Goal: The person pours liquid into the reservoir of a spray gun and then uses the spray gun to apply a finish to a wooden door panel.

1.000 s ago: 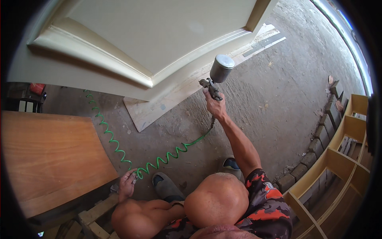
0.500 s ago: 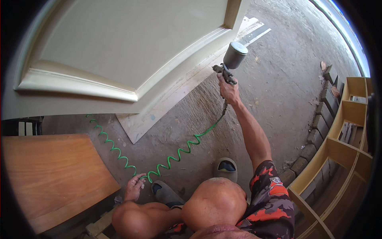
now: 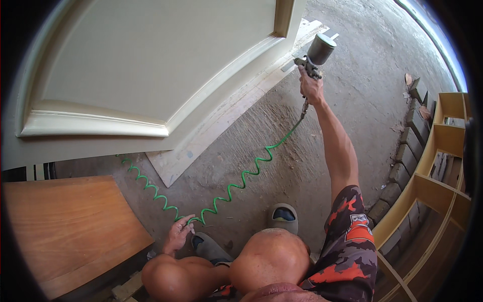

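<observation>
My right hand is wrapped round the grip of a spray gun, arm stretched forward. A grey metal cup with a pale lid sits on top of the gun, whose nozzle faces left toward a cream panelled door. From the gun's handle a green coiled air hose sags down to my left hand, low by my foot. The hose passes at the fingers there, which are closed on it, and runs on up-left beneath the door.
Flat pale boards lie on the concrete floor along the door's lower edge. A brown wooden panel is at left. On the right stand a wooden frame with compartments and a row of grey bricks. My sandalled feet are below.
The spray gun and my right hand have moved right and farther away, stretching the hose more. My left hand has shifted slightly right, still at the hose.
</observation>
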Action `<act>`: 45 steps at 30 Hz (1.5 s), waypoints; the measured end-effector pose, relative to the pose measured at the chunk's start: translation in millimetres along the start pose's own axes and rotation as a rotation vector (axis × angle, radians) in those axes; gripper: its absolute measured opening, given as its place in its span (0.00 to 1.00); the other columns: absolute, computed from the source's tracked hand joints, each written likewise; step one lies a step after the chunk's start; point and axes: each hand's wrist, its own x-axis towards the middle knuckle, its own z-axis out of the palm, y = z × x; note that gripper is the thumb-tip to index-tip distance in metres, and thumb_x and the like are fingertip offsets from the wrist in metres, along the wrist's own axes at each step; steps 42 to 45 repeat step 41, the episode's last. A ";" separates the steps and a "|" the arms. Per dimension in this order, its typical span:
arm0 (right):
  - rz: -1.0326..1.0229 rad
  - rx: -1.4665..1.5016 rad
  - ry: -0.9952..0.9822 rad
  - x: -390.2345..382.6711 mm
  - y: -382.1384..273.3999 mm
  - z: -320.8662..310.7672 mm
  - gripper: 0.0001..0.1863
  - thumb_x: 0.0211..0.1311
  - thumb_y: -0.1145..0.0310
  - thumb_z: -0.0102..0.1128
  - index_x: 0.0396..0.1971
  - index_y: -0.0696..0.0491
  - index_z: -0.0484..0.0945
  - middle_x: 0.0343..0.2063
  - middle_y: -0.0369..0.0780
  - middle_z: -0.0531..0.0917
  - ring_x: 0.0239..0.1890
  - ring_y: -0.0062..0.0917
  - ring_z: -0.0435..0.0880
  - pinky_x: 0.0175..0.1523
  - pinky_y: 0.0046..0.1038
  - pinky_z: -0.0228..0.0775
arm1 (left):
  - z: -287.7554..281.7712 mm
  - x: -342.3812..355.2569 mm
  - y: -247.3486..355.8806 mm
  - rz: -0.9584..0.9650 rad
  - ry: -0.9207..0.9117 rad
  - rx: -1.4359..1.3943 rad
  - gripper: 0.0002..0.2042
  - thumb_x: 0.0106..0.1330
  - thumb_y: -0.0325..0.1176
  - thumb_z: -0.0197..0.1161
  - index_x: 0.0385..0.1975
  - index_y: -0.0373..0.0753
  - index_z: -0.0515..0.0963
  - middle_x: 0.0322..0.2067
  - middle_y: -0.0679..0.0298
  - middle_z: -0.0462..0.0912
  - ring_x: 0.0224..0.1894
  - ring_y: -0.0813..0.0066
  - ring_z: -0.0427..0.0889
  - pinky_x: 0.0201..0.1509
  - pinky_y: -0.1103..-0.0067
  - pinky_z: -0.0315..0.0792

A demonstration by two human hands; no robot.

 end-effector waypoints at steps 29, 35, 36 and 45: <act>-0.017 -0.277 -0.043 -132.3 43.1 74.6 0.22 0.78 0.51 0.69 0.28 0.52 0.83 0.17 0.29 0.74 0.19 0.14 0.70 0.24 0.28 0.62 | -39.7 -29.1 -42.9 0.052 0.246 0.064 0.19 0.83 0.30 0.59 0.69 0.33 0.79 0.50 0.59 0.88 0.39 0.79 0.80 0.50 0.79 0.77; -0.042 -0.191 -0.232 -234.1 57.9 126.2 0.20 0.79 0.57 0.69 0.30 0.57 0.82 0.20 0.28 0.73 0.26 0.15 0.68 0.31 0.30 0.62 | -62.4 -53.7 -68.7 0.051 0.311 0.021 0.18 0.84 0.30 0.56 0.68 0.33 0.80 0.45 0.62 0.86 0.38 0.80 0.78 0.48 0.80 0.74; -0.047 -0.217 -0.253 -249.0 58.5 134.2 0.20 0.78 0.57 0.69 0.30 0.57 0.82 0.20 0.29 0.72 0.26 0.16 0.68 0.31 0.31 0.63 | -65.1 -57.6 -71.2 0.059 0.330 0.012 0.18 0.84 0.30 0.55 0.68 0.33 0.80 0.44 0.63 0.85 0.38 0.81 0.78 0.47 0.81 0.74; -0.127 -0.266 -0.355 -309.4 53.5 173.1 0.19 0.73 0.57 0.73 0.44 0.61 0.87 0.24 0.44 0.83 0.27 0.33 0.74 0.41 0.39 0.75 | -75.9 -73.9 -86.5 0.080 0.400 -0.079 0.18 0.84 0.30 0.55 0.68 0.33 0.80 0.43 0.64 0.84 0.38 0.82 0.77 0.46 0.82 0.73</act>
